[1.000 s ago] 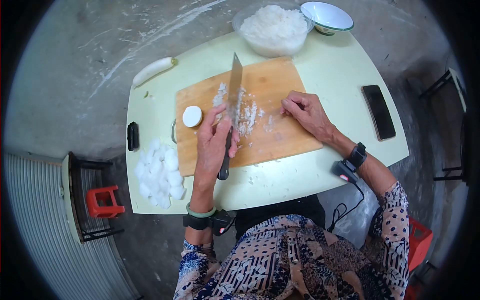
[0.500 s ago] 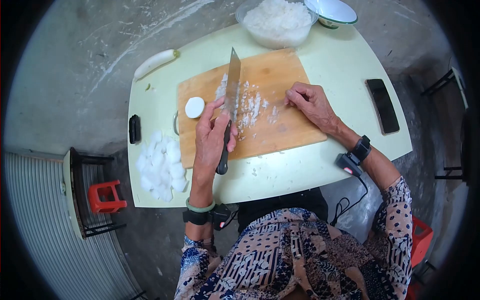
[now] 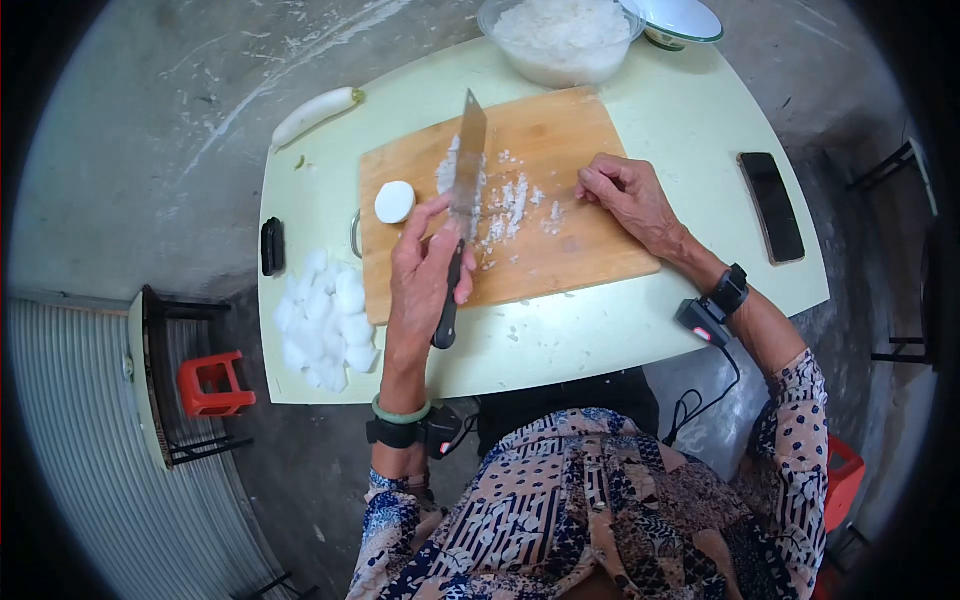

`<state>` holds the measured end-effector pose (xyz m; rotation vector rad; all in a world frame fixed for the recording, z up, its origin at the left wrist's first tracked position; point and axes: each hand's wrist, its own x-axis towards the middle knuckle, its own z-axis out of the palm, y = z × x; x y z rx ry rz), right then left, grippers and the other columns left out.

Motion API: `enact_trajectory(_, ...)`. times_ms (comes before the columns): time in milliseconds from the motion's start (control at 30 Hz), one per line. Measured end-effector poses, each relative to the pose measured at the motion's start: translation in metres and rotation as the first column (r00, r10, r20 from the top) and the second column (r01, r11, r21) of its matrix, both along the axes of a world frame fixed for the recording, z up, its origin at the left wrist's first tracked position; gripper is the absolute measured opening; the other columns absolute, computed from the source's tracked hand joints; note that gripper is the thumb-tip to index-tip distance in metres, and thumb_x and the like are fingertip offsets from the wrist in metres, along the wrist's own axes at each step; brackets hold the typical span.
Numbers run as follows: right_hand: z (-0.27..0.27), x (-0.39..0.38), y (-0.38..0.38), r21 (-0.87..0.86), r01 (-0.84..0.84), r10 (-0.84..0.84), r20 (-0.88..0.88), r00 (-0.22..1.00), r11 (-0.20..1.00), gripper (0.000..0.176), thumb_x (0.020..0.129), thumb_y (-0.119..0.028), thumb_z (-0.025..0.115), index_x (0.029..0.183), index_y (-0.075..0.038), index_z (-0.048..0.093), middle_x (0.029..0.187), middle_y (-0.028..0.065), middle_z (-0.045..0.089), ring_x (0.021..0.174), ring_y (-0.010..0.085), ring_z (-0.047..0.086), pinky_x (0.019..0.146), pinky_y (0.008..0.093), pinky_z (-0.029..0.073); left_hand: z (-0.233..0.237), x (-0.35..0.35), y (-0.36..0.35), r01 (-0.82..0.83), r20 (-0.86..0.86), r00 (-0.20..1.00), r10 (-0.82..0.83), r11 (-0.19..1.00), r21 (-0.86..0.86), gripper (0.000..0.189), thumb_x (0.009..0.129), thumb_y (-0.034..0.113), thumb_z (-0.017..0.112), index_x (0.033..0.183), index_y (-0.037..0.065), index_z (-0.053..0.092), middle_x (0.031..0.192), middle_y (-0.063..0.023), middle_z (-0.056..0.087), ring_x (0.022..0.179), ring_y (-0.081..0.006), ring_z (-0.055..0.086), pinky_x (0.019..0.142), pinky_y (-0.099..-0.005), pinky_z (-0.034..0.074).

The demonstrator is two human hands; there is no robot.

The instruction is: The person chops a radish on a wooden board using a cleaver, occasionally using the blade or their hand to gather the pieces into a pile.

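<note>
the cutting board [image 3: 560, 250] lies in the middle of the table [image 3: 600, 330], a bowl [image 3: 560, 45] behind it, a phone [image 3: 771, 205] right of it, a pile of chunks [image 3: 325, 320] left; a knife [image 3: 467, 150] over chopped bits [image 3: 515, 200] on it.

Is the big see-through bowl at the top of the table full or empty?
Full. The see-through bowl is heaped with chopped white bits up to about its rim.

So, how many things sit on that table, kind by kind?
Bowls: 2
Knife: 1
Board: 1
Phone: 1
Small black item: 1
Whole white vegetable: 1
Round slice: 1
Chunk pile: 1
Mince patch: 1
Total: 10
</note>
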<state>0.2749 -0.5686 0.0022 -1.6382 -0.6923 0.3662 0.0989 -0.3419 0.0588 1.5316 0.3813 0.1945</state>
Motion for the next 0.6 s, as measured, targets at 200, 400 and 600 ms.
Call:
enact_trajectory(200, 0.000, 0.000, 0.000, -0.005, -0.005, 0.005, 0.010, 1.000, 1.000, 0.035, 0.105, -0.024, 0.059, 0.085, 0.003, 0.069, 0.078, 0.0027, 0.067, 0.074, 0.0083, 0.059, 0.072, 0.0258, 0.050, -0.007, -0.003, 0.007, -0.008, -0.006, 1.000, 0.008, 0.999, 0.036, 0.036, 0.108, 0.023, 0.053, 0.141, 0.007, 0.053, 0.074, -0.0058, 0.061, 0.047, -0.0069, 0.048, 0.043, -0.0216, 0.038)
enact_trajectory(400, -0.001, 0.001, -0.001, -0.042, 0.007, -0.006, 0.013, 1.000, 0.999, 0.034, 0.105, -0.025, 0.060, 0.085, 0.002, 0.069, 0.078, 0.0023, 0.067, 0.074, 0.0077, 0.058, 0.072, 0.0257, 0.050, -0.002, -0.003, 0.000, -0.007, 0.009, 1.000, 0.006, 0.997, 0.078, 0.036, 0.109, 0.022, 0.051, 0.141, 0.006, 0.052, 0.074, -0.0052, 0.061, 0.047, -0.0068, 0.049, 0.043, -0.0213, 0.038)
enact_trajectory(600, -0.002, 0.001, 0.000, -0.017, 0.002, -0.002, 0.014, 1.000, 1.000, 0.034, 0.105, -0.025, 0.059, 0.086, 0.002, 0.069, 0.078, 0.0027, 0.067, 0.074, 0.0079, 0.058, 0.072, 0.0260, 0.050, 0.012, -0.007, -0.008, 0.005, 0.015, 1.000, -0.005, 0.999, 0.035, 0.036, 0.108, 0.021, 0.050, 0.140, 0.005, 0.052, 0.075, -0.0054, 0.061, 0.049, -0.0067, 0.050, 0.044, -0.0212, 0.038)
